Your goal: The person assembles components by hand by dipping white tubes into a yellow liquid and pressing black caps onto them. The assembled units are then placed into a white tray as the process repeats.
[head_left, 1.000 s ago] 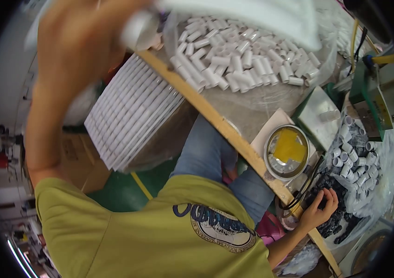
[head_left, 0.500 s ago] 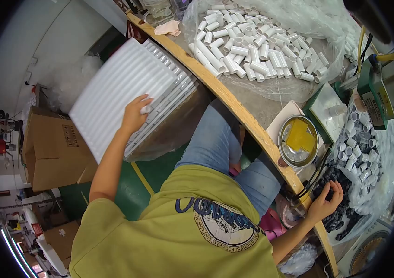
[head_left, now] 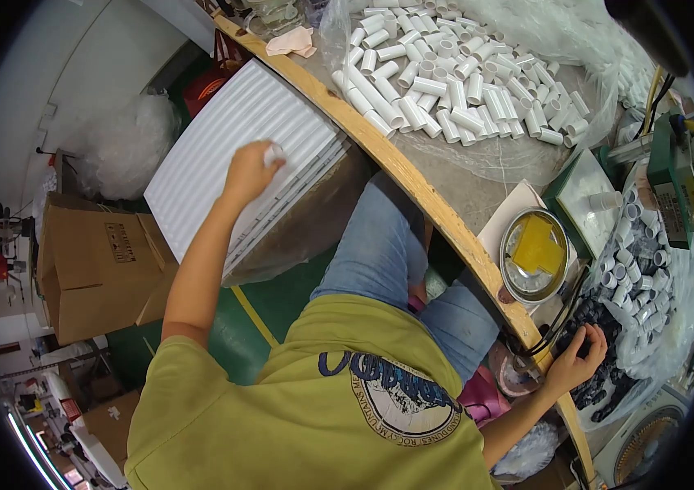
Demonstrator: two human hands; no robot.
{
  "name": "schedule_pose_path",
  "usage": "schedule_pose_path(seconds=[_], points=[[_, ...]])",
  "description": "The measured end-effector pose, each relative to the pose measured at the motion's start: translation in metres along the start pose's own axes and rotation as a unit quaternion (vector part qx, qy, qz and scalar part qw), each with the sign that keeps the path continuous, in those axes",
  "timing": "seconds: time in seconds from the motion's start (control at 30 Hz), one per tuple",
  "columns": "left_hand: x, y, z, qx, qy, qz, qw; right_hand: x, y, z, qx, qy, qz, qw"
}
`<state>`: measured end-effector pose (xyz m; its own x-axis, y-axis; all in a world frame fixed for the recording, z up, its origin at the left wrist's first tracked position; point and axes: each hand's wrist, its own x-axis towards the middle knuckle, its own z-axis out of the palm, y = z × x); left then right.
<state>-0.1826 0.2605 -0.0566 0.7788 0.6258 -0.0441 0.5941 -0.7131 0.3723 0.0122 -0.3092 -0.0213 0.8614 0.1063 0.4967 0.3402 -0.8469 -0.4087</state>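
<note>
My left hand (head_left: 247,175) is closed, with a short white plastic pipe piece (head_left: 274,153) between thumb and fingers. It is over a white ribbed plastic sheet (head_left: 224,122) that lies on top of a stack of trays to the left of the bench. My right hand (head_left: 577,361) is over a heap of small black parts (head_left: 602,390) at the bench's right end. Its fingers are curled towards the thumb, and I cannot tell what is pinched between them.
White tube pieces (head_left: 465,90) lie heaped on plastic film across the bench. Near its wooden edge (head_left: 412,184) stands a round metal dish (head_left: 534,255) with a yellow pad. Short white fittings (head_left: 641,273) are piled at right. A cardboard box (head_left: 98,265) stands at left.
The ribbed sheet has come down over the stack, covering the tray cells exposed earlier. My left hand has moved up and slightly right; the right hand has barely moved.
</note>
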Motion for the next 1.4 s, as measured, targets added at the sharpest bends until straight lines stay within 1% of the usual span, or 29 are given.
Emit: schedule_pose_path(seconds=[0.03, 0.13, 0.23, 0.33, 0.37, 0.57, 0.67, 0.77, 0.87, 0.97, 1.23, 1.37, 1.4], points=[[0.012, -0.002, -0.002, 0.004, 0.013, -0.028, 1.0, 0.0, 0.0, 0.0, -0.001, -0.001, 0.001, 1.0], [0.04, 0.012, 0.012, -0.073, 0.033, -0.029, 0.996, 0.001, 0.0, 0.001, -0.012, -0.004, 0.002, 1.0], [0.057, 0.026, 0.032, -0.045, -0.044, -0.062, 0.996, 0.0, 0.001, 0.001, -0.012, 0.001, 0.005, 1.0], [0.05, 0.037, 0.039, -0.001, -0.046, -0.05, 0.998, 0.001, -0.004, 0.001, -0.023, 0.005, 0.004, 1.0], [0.044, 0.043, 0.037, 0.005, -0.031, -0.057, 0.998, 0.001, -0.005, 0.001, -0.022, 0.003, 0.008, 1.0], [0.017, 0.038, 0.038, 0.075, -0.004, -0.045, 0.996, 0.004, -0.007, 0.002, -0.015, -0.001, 0.017, 1.0], [0.015, 0.024, 0.044, 0.021, 0.036, -0.058, 0.997, 0.004, -0.006, 0.002, -0.013, 0.003, 0.012, 1.0], [0.009, 0.024, 0.042, 0.021, 0.028, -0.092, 0.995, 0.003, -0.004, 0.001, -0.014, 0.007, 0.005, 1.0], [0.006, 0.025, 0.043, 0.033, 0.045, -0.074, 0.996, 0.002, -0.004, 0.001, -0.01, 0.007, 0.004, 1.0], [0.01, 0.026, 0.043, -0.001, 0.053, -0.066, 0.996, 0.003, -0.003, 0.001, -0.012, 0.008, 0.0, 1.0], [0.011, 0.027, 0.046, 0.004, 0.073, -0.048, 0.996, 0.003, -0.006, 0.0, -0.014, 0.006, -0.001, 1.0], [0.015, 0.025, 0.049, 0.018, 0.063, -0.046, 0.997, 0.007, -0.015, 0.0, -0.06, -0.021, -0.033, 0.997], [0.017, 0.018, 0.046, 0.029, 0.056, -0.03, 0.998, 0.007, -0.012, 0.001, -0.075, -0.033, -0.048, 0.995]])
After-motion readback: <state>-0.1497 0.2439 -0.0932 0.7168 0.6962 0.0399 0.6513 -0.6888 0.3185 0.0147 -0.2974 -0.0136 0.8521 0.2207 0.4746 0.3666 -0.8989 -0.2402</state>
